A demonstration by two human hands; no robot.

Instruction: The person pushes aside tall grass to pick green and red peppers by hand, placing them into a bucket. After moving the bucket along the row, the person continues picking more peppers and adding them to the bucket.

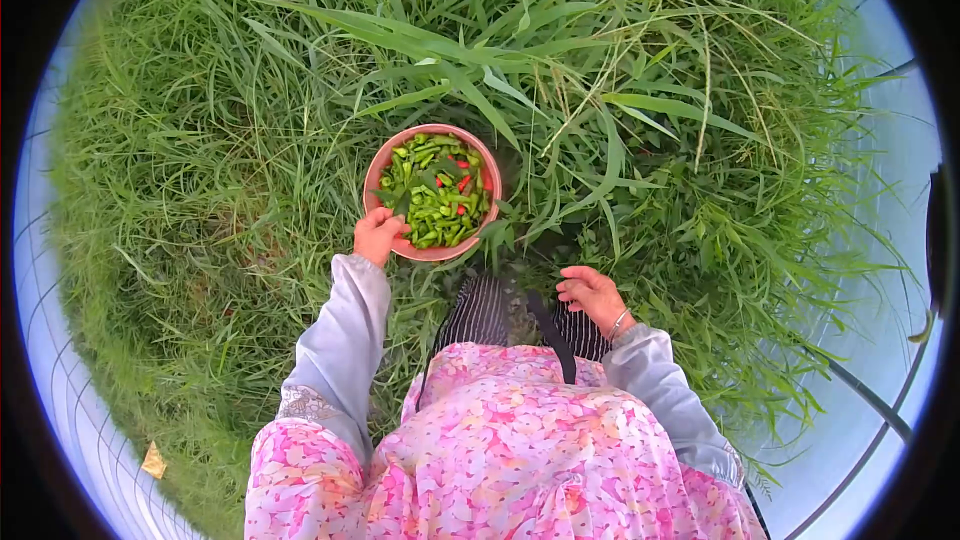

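A round pink plastic bucket stands in the grass in front of me. Inside it lies a heap of green chili peppers, with several red ones and a few dark green leaves among them. My left hand is closed on the bucket's near left rim, fingertips over the inside. Near my right knee, my right hand hangs in the air with loosely bent fingers, and I see nothing in it. A thin bracelet circles that wrist.
Tall grass surrounds me, and long blades arch beyond the bucket. Low leafy plants grow to the right. Pale sheeting with dark poles rises at the right, and more sheeting stands at the left. My striped trouser legs are below the bucket.
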